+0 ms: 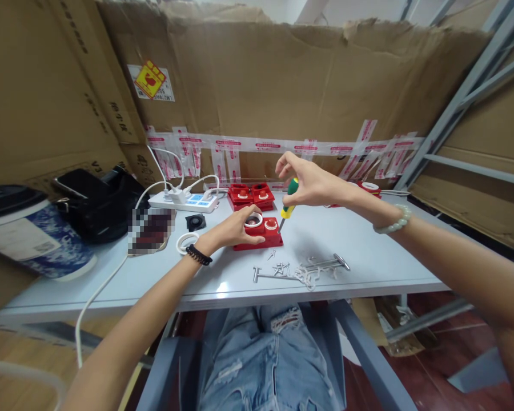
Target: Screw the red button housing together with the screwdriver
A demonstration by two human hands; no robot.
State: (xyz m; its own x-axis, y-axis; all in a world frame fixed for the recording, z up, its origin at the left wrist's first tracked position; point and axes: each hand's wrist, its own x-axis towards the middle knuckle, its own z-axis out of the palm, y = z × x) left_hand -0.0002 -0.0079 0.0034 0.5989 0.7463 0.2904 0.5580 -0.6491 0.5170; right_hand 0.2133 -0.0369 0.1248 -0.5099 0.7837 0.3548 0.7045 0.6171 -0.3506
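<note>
A red plastic block (263, 237) with two round white-ringed openings lies on the grey table (368, 268). My left hand (235, 227) grips its left side, thumb over the left opening. My right hand (308, 182) is closed round the handle of a green and yellow screwdriver (288, 201). The screwdriver stands nearly upright with its tip at the block's right edge. A second red block (251, 196) sits farther back.
Loose screws and two T-shaped metal keys (300, 269) lie near the front edge. A white power strip (184, 201) with cables, a black bag (100, 202), a white ring (184, 242) and a blue-white tub (29, 234) stand left. Taped cardboard walls the back.
</note>
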